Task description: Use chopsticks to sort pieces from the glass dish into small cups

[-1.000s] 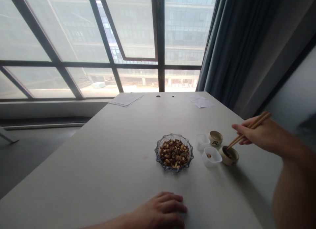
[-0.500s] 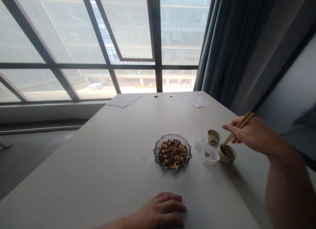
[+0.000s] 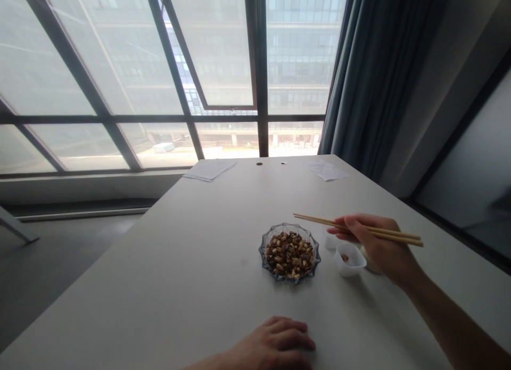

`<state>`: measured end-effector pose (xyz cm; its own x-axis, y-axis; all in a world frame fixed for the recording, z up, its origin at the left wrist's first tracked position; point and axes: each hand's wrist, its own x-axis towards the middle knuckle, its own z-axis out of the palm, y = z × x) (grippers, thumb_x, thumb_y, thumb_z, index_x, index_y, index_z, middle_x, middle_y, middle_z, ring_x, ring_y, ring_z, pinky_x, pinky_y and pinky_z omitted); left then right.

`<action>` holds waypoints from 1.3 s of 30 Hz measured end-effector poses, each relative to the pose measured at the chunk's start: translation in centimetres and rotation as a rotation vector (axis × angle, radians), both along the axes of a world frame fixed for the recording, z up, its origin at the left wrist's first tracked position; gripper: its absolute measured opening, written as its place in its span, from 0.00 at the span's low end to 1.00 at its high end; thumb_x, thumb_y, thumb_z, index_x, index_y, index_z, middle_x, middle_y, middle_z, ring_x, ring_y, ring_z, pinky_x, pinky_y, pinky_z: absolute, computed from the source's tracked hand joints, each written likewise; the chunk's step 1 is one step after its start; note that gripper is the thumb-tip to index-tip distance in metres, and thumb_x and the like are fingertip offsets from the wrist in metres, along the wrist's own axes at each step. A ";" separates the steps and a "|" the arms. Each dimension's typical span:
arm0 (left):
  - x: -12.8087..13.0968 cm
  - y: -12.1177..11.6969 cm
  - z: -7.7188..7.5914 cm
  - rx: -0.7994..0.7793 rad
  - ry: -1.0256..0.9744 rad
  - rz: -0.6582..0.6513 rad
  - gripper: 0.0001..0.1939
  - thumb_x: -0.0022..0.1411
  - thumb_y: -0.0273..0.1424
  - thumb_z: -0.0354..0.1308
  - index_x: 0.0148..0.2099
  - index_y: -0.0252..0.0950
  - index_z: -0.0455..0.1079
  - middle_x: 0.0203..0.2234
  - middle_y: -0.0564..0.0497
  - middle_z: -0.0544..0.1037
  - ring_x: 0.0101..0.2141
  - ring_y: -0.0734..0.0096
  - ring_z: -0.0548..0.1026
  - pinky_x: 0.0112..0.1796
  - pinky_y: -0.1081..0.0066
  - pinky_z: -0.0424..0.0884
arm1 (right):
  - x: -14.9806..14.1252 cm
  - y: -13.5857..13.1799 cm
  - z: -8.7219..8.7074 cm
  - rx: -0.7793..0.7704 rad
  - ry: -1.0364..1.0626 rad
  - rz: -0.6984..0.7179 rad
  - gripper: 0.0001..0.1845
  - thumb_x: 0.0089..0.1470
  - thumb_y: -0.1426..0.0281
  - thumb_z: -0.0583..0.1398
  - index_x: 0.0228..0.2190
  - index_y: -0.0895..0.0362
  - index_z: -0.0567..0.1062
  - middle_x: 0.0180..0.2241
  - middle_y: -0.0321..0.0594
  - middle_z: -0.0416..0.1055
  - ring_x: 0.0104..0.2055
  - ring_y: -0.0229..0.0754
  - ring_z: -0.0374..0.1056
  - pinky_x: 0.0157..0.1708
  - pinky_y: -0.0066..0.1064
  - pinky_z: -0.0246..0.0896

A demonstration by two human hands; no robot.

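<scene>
A scalloped glass bowl [image 3: 289, 253] full of striped seeds and nuts sits mid-table. My right hand [image 3: 379, 247] is closed on a pair of wooden chopsticks [image 3: 319, 220], held nearly level, their tips hovering just above the bowl's far rim. Just right of the bowl stands a small white plastic cup [image 3: 349, 260] with a nut in it, and a second white cup [image 3: 330, 241] shows partly behind my fingers. My hand hides the ceramic cups. My left hand [image 3: 275, 344] lies flat on the table [image 3: 191, 285] near its front edge, fingers together, holding nothing.
Sheets of paper [image 3: 209, 170] lie at the table's far left, another paper [image 3: 328, 172] at far right. A large window spans the back, with a dark curtain [image 3: 367, 82] at right. The floor drops away beyond the table's left edge.
My right hand lifted the chopsticks out of the ceramic cup at right and swung them left, now level over the glass bowl. The left hand stayed put.
</scene>
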<state>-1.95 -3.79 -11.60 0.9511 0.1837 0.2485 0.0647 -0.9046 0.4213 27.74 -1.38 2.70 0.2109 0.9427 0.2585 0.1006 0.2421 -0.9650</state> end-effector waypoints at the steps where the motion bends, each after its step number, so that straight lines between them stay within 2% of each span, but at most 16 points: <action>1: 0.0 0.0 0.0 0.000 0.000 -0.001 0.08 0.77 0.31 0.58 0.56 0.43 0.72 0.60 0.48 0.79 0.66 0.61 0.70 0.68 0.65 0.62 | -0.2 -0.5 -1.0 -0.002 0.026 -0.029 0.25 0.55 0.48 0.71 0.36 0.59 0.86 0.35 0.50 0.85 0.38 0.56 0.84 0.40 0.39 0.84; 4: 0.0 0.1 -0.2 0.004 0.004 -0.009 0.08 0.78 0.33 0.58 0.56 0.43 0.72 0.60 0.48 0.78 0.66 0.61 0.70 0.68 0.66 0.61 | -0.6 -2.3 -3.6 0.008 0.060 -0.130 0.25 0.56 0.48 0.70 0.35 0.59 0.85 0.31 0.50 0.85 0.33 0.54 0.84 0.33 0.36 0.84; 7: 0.0 0.2 -0.5 0.010 0.005 -0.029 0.08 0.79 0.34 0.57 0.55 0.42 0.72 0.61 0.49 0.78 0.66 0.62 0.70 0.68 0.67 0.61 | -1.1 -3.4 -5.2 0.012 0.066 -0.192 0.23 0.57 0.49 0.70 0.34 0.59 0.83 0.30 0.49 0.84 0.30 0.51 0.83 0.29 0.33 0.83; 11: -0.1 0.4 -0.9 0.016 0.006 -0.041 0.09 0.78 0.35 0.57 0.57 0.42 0.72 0.62 0.49 0.77 0.67 0.61 0.68 0.68 0.66 0.61 | -2.1 -3.6 -5.2 0.025 0.074 -0.212 0.21 0.56 0.50 0.71 0.33 0.57 0.82 0.28 0.47 0.84 0.28 0.52 0.83 0.28 0.35 0.83; 17: -0.2 0.4 -1.1 0.003 0.010 -0.036 0.09 0.77 0.36 0.59 0.56 0.42 0.72 0.61 0.49 0.77 0.67 0.61 0.68 0.68 0.66 0.60 | -4.3 -3.2 -4.7 -0.039 0.195 -0.081 0.23 0.55 0.48 0.71 0.32 0.57 0.84 0.33 0.48 0.85 0.35 0.55 0.84 0.37 0.38 0.85; 23: -0.2 0.3 -1.2 -0.005 0.007 -0.048 0.09 0.77 0.34 0.60 0.56 0.42 0.72 0.62 0.49 0.77 0.67 0.61 0.68 0.68 0.65 0.60 | -5.6 -3.5 -7.4 -0.073 0.231 -0.030 0.24 0.59 0.47 0.67 0.32 0.56 0.84 0.30 0.47 0.84 0.33 0.54 0.84 0.34 0.40 0.85; 28: -0.2 0.1 -1.0 -0.039 0.031 -0.033 0.10 0.76 0.36 0.61 0.56 0.42 0.72 0.63 0.49 0.76 0.67 0.59 0.68 0.68 0.63 0.61 | -5.6 -3.2 -9.5 -0.070 0.222 -0.038 0.25 0.55 0.46 0.70 0.32 0.57 0.84 0.30 0.47 0.84 0.31 0.54 0.84 0.30 0.37 0.84; 33: -0.2 0.1 -0.4 -0.051 0.045 -0.041 0.10 0.76 0.36 0.61 0.56 0.42 0.72 0.63 0.49 0.76 0.67 0.59 0.67 0.69 0.63 0.60 | -6.5 -3.1 -10.2 -0.114 0.240 -0.054 0.27 0.54 0.45 0.69 0.31 0.57 0.84 0.30 0.48 0.84 0.32 0.55 0.84 0.29 0.36 0.83; 39: -0.3 0.1 -0.4 -0.047 0.038 -0.043 0.11 0.78 0.38 0.58 0.57 0.42 0.71 0.63 0.48 0.76 0.68 0.59 0.67 0.68 0.62 0.61 | -7.1 -3.0 -10.7 -0.147 0.296 -0.072 0.29 0.49 0.43 0.72 0.30 0.59 0.84 0.32 0.52 0.85 0.32 0.57 0.84 0.28 0.36 0.83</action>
